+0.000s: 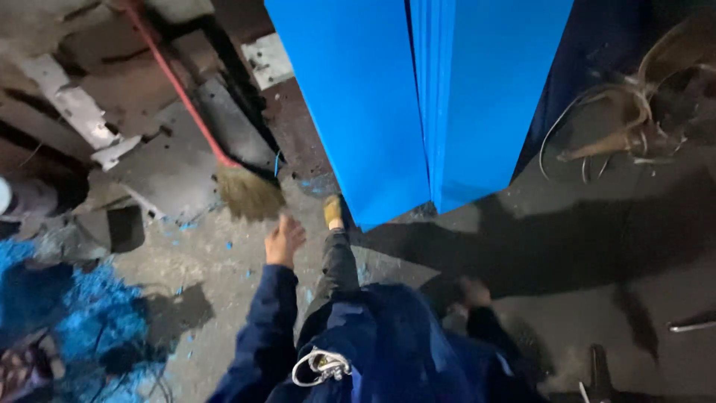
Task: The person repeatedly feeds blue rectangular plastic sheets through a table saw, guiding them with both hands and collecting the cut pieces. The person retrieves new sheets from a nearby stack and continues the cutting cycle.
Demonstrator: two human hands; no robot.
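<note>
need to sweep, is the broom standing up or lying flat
Leaning, not flat: the broom has its bristles on the floor and its red handle slants up over the rubble.

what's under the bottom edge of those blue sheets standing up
The blue sheets stand on a dark, gritty floor scattered with blue flecks. A yellowish shoe sits beside their lower left corner. Whatever lies behind the sheets is covered.

Broom (246, 190) left of panels (418, 97)

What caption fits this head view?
Left hand empty near a red-handled broom, beside upright blue panels on a dusty floor.
</note>
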